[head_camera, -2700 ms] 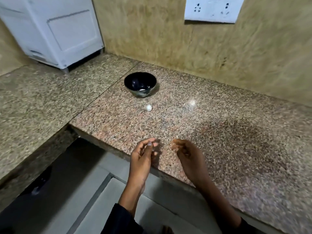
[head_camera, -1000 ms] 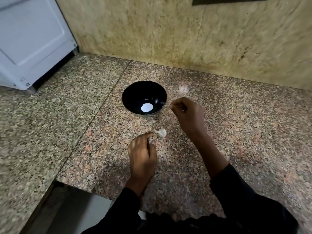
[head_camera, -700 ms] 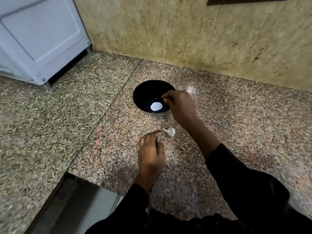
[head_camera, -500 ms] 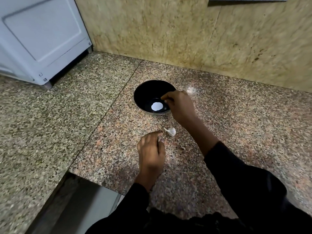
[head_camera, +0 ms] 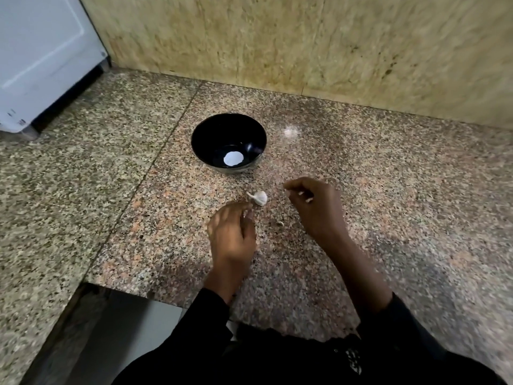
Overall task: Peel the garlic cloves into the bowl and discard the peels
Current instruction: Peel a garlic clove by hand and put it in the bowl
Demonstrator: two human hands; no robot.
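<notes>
A black bowl (head_camera: 200, 134) stands on the granite counter with a round white patch (head_camera: 233, 158) at its bottom. An unpeeled garlic clove (head_camera: 259, 197) lies on the counter just in front of the bowl. My left hand (head_camera: 231, 237) rests knuckles-up, its fingertips touching the counter just left of the clove, and a small pale scrap that looks like peel is pinched at them. My right hand (head_camera: 316, 209) hovers to the right of the clove, fingers curled, with nothing clearly in it. A tiny peel scrap (head_camera: 280, 223) lies between my hands.
A white appliance (head_camera: 41, 59) stands on the counter at the far left. The stone wall (head_camera: 305, 45) runs close behind the bowl. The counter's front edge (head_camera: 125, 289) cuts in below my left hand, with floor beneath.
My right hand has pulled back from over the bowl to beside the clove on the counter. My left hand has stayed next to the clove.
</notes>
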